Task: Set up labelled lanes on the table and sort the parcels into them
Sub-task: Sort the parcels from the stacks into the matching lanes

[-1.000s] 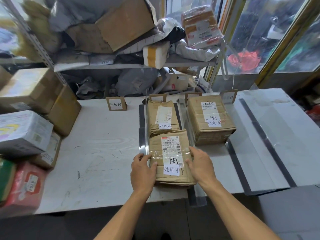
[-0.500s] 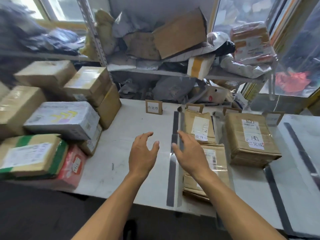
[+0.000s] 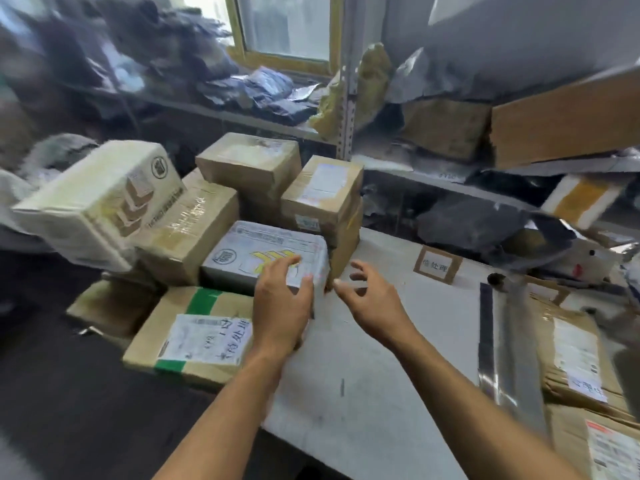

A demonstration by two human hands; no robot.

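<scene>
Left hand (image 3: pixel 282 299) lies with fingers nearly straight over the near right corner of a grey-white parcel with yellow chevrons (image 3: pixel 256 252), thumb against its right side; whether it really grips cannot be told. Right hand (image 3: pixel 372 299) hovers just right of that parcel above the bare tabletop, fingers spread wide and loosely bent, holding nothing. The chevron parcel sits on top of the stack at the left edge of the white table (image 3: pixel 363 375). Under and in front of it lies a brown carton with green tape (image 3: pixel 194 336) carrying a white handwritten label. Behind it stand a large brown box (image 3: pixel 188 230), a cream box with a round stamp (image 3: pixel 100 199) tilted on the far left, and two more taped cartons (image 3: pixel 320 192) stacked toward the far edge. On the tabletop near the far edge a small cardboard lane label (image 3: pixel 437 265) stands upright. Right of it a dark tape strip (image 3: pixel 485 327) runs from far to near, marking a lane. Beyond the strip, at the right edge, lie flat brown parcels (image 3: pixel 575 355) with white stickers, blurred. Shelving behind the table holds crumpled bags and cartons.
</scene>
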